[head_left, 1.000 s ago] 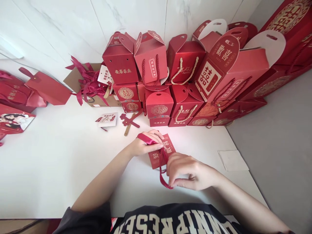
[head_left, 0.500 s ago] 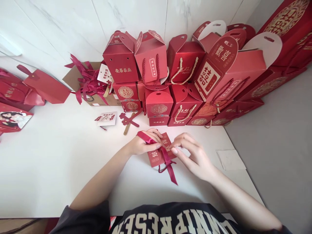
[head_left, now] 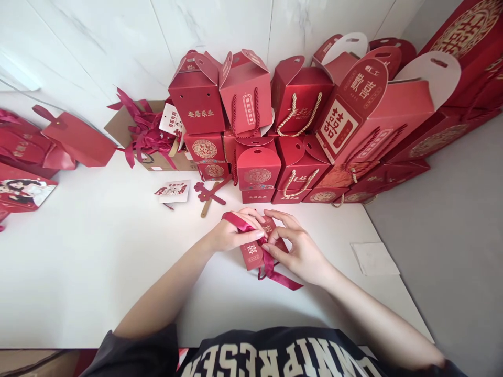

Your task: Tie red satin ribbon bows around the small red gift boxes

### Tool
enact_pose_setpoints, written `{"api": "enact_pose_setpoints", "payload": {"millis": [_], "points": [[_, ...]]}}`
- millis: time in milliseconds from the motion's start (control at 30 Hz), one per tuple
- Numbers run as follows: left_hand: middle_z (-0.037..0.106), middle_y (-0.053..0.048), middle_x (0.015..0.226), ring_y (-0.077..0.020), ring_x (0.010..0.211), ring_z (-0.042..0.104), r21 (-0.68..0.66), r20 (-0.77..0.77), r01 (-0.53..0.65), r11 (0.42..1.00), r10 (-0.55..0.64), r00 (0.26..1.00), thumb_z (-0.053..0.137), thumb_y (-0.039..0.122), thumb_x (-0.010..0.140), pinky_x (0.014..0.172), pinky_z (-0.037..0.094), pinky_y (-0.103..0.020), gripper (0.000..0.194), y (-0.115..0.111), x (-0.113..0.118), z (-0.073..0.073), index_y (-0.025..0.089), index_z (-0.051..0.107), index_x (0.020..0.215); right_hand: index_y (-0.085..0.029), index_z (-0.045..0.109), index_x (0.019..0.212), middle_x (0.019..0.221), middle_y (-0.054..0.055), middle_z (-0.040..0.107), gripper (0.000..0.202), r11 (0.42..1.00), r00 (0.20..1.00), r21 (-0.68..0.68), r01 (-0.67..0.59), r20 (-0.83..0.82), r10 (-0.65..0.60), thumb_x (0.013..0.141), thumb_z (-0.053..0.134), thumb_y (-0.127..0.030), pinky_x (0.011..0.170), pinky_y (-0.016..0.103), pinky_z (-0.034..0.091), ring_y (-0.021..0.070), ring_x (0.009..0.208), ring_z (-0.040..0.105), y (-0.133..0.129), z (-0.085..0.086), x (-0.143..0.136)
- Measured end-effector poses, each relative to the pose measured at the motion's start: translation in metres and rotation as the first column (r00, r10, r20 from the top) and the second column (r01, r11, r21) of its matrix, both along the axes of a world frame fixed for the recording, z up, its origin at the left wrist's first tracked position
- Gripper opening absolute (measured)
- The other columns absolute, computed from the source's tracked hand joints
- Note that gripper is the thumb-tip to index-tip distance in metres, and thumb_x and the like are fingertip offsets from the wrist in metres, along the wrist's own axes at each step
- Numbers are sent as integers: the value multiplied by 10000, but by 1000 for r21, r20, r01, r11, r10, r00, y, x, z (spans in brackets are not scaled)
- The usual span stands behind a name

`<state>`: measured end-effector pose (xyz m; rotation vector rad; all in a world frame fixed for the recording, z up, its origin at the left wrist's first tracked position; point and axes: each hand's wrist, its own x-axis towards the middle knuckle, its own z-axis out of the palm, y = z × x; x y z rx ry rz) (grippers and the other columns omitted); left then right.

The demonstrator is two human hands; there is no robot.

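A small red gift box [head_left: 252, 257] with gold characters sits on the white table in front of me, partly covered by my hands. A magenta satin ribbon [head_left: 283, 279] crosses its top; one end loops over the back of my left hand [head_left: 238, 230], the other trails off to the lower right. The fingers of my left hand are closed on the ribbon at the box top. My right hand [head_left: 293, 246] pinches the ribbon at the same spot, thumb and index finger together. A dark red cord handle [head_left: 261, 273] pokes out at the box's near side.
Several stacked red gift boxes [head_left: 257, 167] line the wall. A cardboard box [head_left: 157, 158] of magenta ribbons stands left of them. Red and gold tags [head_left: 212, 195] and a white card [head_left: 173, 191] lie nearby. Another white sheet [head_left: 373, 258] lies at right, red bags [head_left: 82, 139] at left.
My right hand has moved left to the box top and closed on the ribbon there. The ribbon's loose end has swung to the right. My left hand stays nearly in place.
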<state>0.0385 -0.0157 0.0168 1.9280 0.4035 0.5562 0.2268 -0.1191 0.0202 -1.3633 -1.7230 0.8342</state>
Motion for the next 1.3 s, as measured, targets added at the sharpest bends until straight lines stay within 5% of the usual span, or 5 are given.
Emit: {"api": "enact_pose_setpoints", "payload": {"millis": [500, 733, 833, 1067, 1300], "points": [[765, -94, 826, -221, 878, 677, 156, 91, 22, 988, -37, 995, 746, 209, 757, 880, 541, -418, 44, -2, 3, 7, 167, 734, 755, -238, 533, 1053, 1326, 106, 541, 173, 970, 972, 62, -234, 13, 234, 894, 558, -177, 1064, 466, 391, 244, 1282, 485, 13, 4, 19], [648, -85, 1052, -164, 894, 636, 328, -113, -49, 943, 91, 989, 654, 171, 804, 770, 537, -281, 59, -17, -3, 25, 173, 703, 772, -249, 552, 1134, 1128, 74, 582, 301, 967, 968, 100, -233, 116, 221, 849, 635, -199, 1035, 470, 382, 240, 1092, 552, 25, 0, 25], [656, -52, 970, -125, 778, 626, 543, -164, -87, 835, 207, 964, 565, 140, 850, 664, 497, -230, 126, -26, -4, 27, 176, 668, 788, -253, 612, 1056, 1118, 72, 562, 216, 962, 961, 118, -248, 159, 228, 849, 642, -202, 1046, 472, 362, 244, 1110, 537, 22, 3, 24], [709, -1, 762, -127, 636, 626, 917, 28, -136, 375, 281, 959, 544, 116, 862, 570, 461, -233, 144, -27, -11, 16, 203, 656, 842, -226, 638, 953, 903, 43, 632, 67, 951, 949, 145, -274, 204, 242, 910, 588, -241, 922, 406, 408, 202, 890, 571, 22, 8, 23], [725, -33, 844, -147, 727, 652, 831, 64, -130, 540, 139, 988, 610, 92, 836, 694, 533, -255, 160, -18, -23, 7, 182, 645, 963, -230, 698, 937, 842, 27, 674, 116, 939, 958, 227, -259, 187, 219, 930, 590, -271, 837, 362, 408, 170, 793, 590, 30, 1, 16]]}}
